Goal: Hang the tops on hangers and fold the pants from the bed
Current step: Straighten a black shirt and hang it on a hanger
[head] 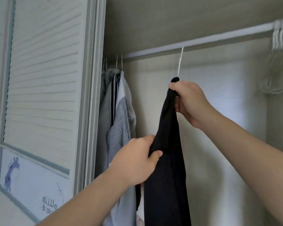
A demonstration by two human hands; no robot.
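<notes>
A black top (167, 160) hangs on a white hanger (180, 62) below the middle of the closet rod (219, 37). The hook reaches up to the rod, though it is hard to tell whether it sits fully over it. The right hand (189, 101) has a closed grip on the neck of the top, just under the hook. The left hand (137, 160), lower down, has its grip pinched on a fold of the black cloth at the shoulder. My guess is that the main risk lies in the hook. If it is only resting against the rod, letting go could drop hanger and top together. A downward tug from the left hand could also pull the shoulder off the hanger and leave the top lopsided. Toward the left end of the rod hang grey tops (119, 119), and at the right end is a bunch of empty hangers (281, 35). Left of the rod, the slatted door (42, 62) carries a giraffe picture (12, 173) and the writing (49, 205) "millie &"; the rest is cut off.
</notes>
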